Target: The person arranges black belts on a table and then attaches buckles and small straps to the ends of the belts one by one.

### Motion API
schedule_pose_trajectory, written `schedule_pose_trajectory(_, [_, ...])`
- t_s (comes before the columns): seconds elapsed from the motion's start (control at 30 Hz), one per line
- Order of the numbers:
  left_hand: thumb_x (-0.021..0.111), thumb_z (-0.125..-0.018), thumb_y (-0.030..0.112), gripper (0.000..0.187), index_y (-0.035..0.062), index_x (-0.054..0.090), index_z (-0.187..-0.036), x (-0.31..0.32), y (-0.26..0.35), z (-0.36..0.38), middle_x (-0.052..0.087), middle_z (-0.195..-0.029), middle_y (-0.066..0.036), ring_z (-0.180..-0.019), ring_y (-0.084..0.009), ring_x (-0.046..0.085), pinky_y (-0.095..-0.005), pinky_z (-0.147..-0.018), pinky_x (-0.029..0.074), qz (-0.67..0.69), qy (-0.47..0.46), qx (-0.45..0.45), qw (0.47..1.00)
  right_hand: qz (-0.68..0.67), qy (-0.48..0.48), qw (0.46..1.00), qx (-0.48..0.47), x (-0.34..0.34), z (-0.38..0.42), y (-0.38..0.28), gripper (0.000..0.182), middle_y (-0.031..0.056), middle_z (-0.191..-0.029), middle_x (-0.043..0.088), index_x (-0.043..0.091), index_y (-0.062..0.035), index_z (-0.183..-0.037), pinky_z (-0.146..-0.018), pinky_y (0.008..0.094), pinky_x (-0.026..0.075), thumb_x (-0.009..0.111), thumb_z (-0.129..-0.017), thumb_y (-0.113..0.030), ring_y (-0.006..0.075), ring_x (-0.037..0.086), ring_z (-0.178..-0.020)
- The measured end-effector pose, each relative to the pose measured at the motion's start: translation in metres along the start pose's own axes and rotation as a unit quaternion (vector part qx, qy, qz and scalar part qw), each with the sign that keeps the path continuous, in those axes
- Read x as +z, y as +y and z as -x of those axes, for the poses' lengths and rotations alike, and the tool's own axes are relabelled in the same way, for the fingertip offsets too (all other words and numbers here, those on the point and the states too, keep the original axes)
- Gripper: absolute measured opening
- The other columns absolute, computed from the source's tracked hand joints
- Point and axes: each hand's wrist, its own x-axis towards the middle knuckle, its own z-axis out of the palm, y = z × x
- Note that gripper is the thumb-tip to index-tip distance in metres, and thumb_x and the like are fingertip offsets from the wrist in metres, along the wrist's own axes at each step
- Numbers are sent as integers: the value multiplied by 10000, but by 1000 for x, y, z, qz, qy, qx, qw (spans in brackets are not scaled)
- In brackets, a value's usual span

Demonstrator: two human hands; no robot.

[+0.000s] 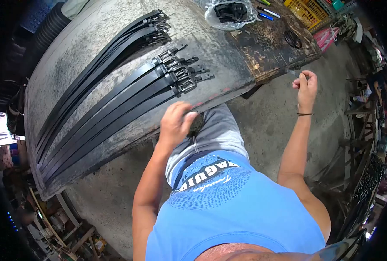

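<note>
My left hand hovers by the near edge of the worktable, its fingers loosely bent and the thumb apart, with nothing visible in it. Just beyond it lies a row of black belts with metal buckles at their right ends. Farther back rests a second bundle of black belts, its buckles bunched together. Out to the right, my right hand is closed in a pinch in front of the wooden board. A small, thin greyish piece shows at its fingertips, too small to name.
The worn worktable carries a clear plastic bag of black parts. On the stained wooden board are pens and a black loop. A yellow crate stands behind. Cluttered racks line the right side.
</note>
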Motion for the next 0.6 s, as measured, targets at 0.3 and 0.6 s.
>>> schedule_pose_trajectory(0.3, [650,-798,198,145,82,666,-883,53,48,-20,649,-806,-129,-805,-309,635,-415,-742,512,124,-314,125,933,-173,-75,980,56,80,29,-10,317,100,-859,628,411,-2,-1212,-640,241,519,532,-936,-99,129,604,-672])
schedule_pose_trajectory(0.6, [646,-851,211,188,27,639,-887,-60,-60,-145,626,-873,-151,-832,-312,624,-381,-722,496,-130,122,10,984,-190,-161,969,5,178,55,24,116,41,-769,590,532,-16,-989,-617,250,503,523,-944,-123,99,570,-657])
